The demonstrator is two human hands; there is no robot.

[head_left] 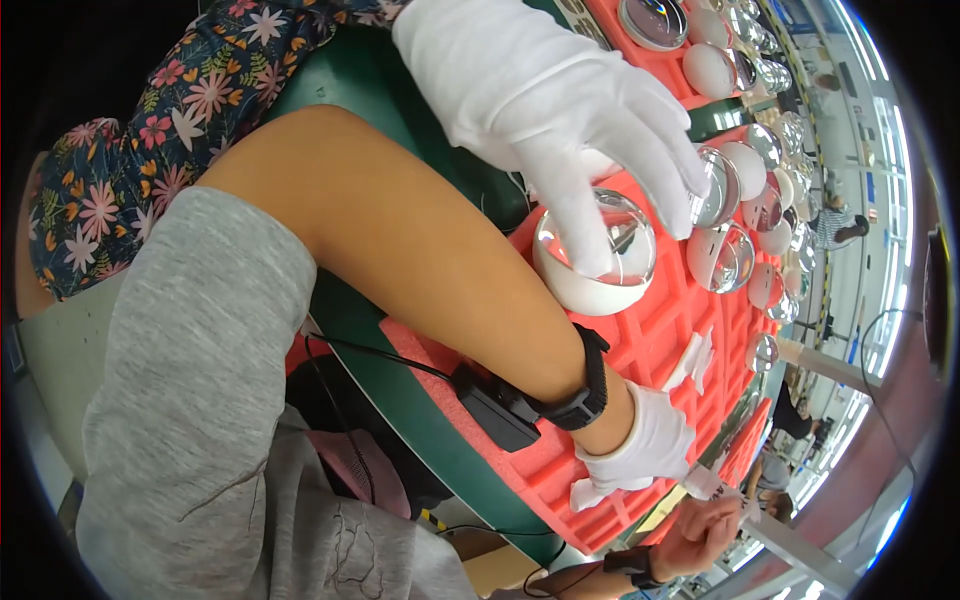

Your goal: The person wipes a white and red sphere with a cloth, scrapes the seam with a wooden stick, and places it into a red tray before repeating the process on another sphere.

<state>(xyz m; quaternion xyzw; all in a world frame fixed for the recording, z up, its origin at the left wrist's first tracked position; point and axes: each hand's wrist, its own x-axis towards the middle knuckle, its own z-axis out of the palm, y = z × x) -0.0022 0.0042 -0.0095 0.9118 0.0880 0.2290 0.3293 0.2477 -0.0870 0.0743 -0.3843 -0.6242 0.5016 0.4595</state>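
Note:
My left hand (643, 443), in a white glove, reaches down over the red grid tray (515, 462). Its fingers curl closed, and what they may hold is hidden. A black strap and a small black device (492, 408) with a cable sit on that wrist. My right hand (697, 533) shows at the lower right beyond the tray edge, its fingers bent together. Close to both hands is a pale translucent piece with dark print (710, 484). A crumpled white cloth (692, 362) lies in the tray, a little beyond my left hand.
A co-worker's white-gloved hand (570, 120), from a floral sleeve, touches a half-clear, half-white ball (597, 255) on the tray. Several similar balls (722, 255) stand to the right. The green tabletop (350, 375) borders the trays. Loose cables hang near my body.

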